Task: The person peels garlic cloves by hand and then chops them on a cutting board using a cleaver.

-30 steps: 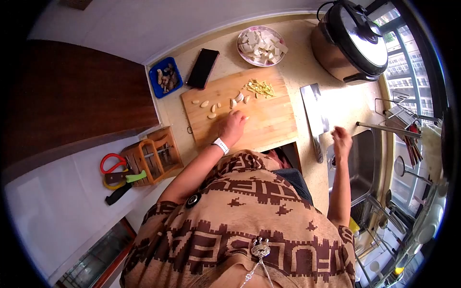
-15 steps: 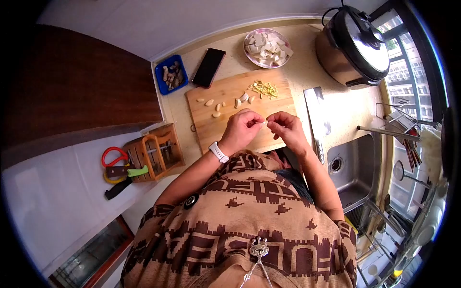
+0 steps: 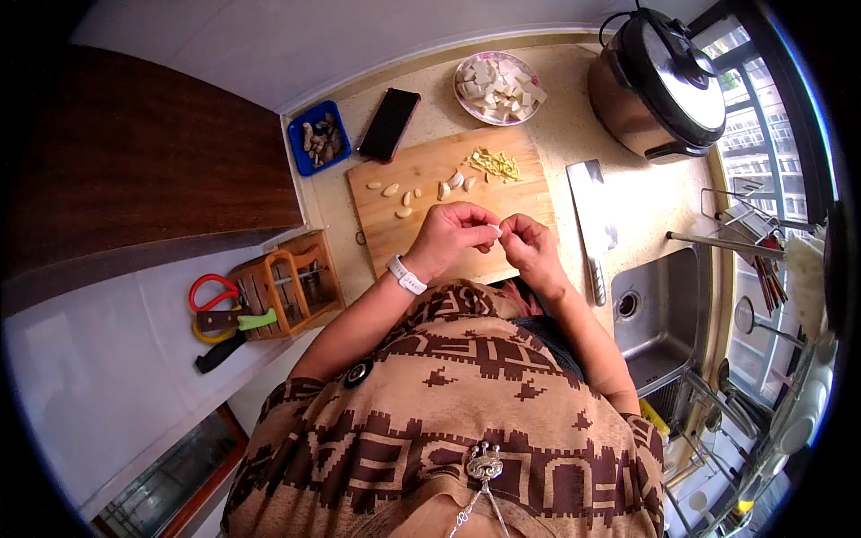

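Both hands meet over the near edge of a wooden cutting board (image 3: 386,242). My left hand (image 3: 451,238) pinches a small whitish piece (image 3: 496,229), likely a garlic clove, between thumb and fingers. Touching the same piece from the right are the closed fingertips of my right hand (image 3: 531,247). Beyond the hands, several garlic cloves (image 3: 404,212) are spread on the board, with a few more (image 3: 456,180) near its middle. A pile of thin yellow shreds (image 3: 493,164) lies at the board's far right.
A cleaver (image 3: 587,215) lies right of the board, near the sink (image 3: 659,314). Behind stand a bowl of white cubes (image 3: 499,88), a phone (image 3: 389,125), a blue tray (image 3: 304,161) and a cooker (image 3: 637,108). A wooden knife holder (image 3: 285,280) is at left.
My left hand has shifted slightly right, its fingers now further over the small piece. My right hand has turned a little, with its fingers drawn closer together.
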Available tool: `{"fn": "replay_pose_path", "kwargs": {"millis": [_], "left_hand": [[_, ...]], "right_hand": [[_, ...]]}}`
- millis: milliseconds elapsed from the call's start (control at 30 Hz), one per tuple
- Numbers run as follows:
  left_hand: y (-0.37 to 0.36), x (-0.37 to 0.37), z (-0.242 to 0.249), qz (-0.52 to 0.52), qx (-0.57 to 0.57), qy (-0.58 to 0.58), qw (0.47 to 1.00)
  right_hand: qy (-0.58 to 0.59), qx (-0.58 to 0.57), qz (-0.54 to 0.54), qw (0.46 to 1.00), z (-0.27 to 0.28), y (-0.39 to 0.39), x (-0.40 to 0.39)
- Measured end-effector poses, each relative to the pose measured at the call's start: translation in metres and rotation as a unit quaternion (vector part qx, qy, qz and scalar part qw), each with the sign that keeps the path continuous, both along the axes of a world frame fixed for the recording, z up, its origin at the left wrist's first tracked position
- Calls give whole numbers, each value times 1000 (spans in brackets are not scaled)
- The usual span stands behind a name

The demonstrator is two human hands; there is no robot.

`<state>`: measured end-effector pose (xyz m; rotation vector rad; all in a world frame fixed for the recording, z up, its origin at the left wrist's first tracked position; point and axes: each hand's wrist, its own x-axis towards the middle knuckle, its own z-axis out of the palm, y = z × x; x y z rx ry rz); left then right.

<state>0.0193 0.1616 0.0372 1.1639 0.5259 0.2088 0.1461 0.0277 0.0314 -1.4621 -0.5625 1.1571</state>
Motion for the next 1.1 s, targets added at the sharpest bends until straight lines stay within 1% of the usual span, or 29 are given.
{"fn": "replay_pose_path", "kwargs": {"millis": [33,67,100,167,233,300,333,400,433,500,533,600,633,667,700,733,800,833,900,933,967,1000,1033,1100], "left_hand": [[1,-1,-1,0,0,0,1000],[1,-2,-3,-6,-55,-4,998],[2,-2,-4,-12,-110,-8,994],[-1,-3,-4,-11,-116,-26,993],[-2,-3,-3,-7,-123,-43,991],[-5,-1,-3,-5,-36,-15,999],[-5,1,-4,-4,-37,-15,999],[-6,2,-9,-18,91,2,996],[-7,2,-10,-18,92,3,996],[-7,3,-11,15,202,-14,979],[-8,4,-11,15,202,-14,979],[-8,5,-9,53,341,-39,938],[-8,5,-10,52,341,-39,938],[-7,5,-12,46,395,-26,917],[-7,5,-11,40,448,-13,893],[-7,5,-10,39,447,-13,894],[-8,5,-7,45,507,-26,860],[-8,6,-8,45,507,-26,860],[-9,7,-11,59,382,-15,922],[-11,8,-13,59,381,-15,922],[-13,9,-14,68,268,-33,960],[-14,9,-14,77,151,-50,984],[-13,8,-14,76,151,-49,984],[-9,6,-12,83,6,-10,996]], "right_hand": [[45,10,-2,999,2,0,0],[90,20,-4,996,3,0,0],[90,20,-5,996,3,1,-1],[131,10,-46,990,4,3,-2],[135,8,-55,989,-6,4,1],[138,7,-60,989,-9,5,0],[123,-7,-57,991,-8,6,-1],[109,-23,-55,992,-7,5,-1],[105,-15,-52,993,-6,4,-1],[101,-7,-48,994,-3,5,0],[83,-17,-48,995,0,5,0],[66,-28,-50,996,5,5,1],[78,-10,-59,995,7,4,3],[89,7,-68,994,8,3,5],[90,6,-69,994,7,3,5],[75,-9,-51,996,7,4,6],[61,-25,-33,997,4,3,6],[66,-10,-39,997,1,4,6],[72,5,-45,996,-1,4,5],[61,9,-39,997,-1,4,5],[50,13,-33,998,-1,4,5],[50,12,-33,998,-1,4,4],[39,20,-25,999,0,4,4],[27,28,-18,999,-1,5,4]]}}
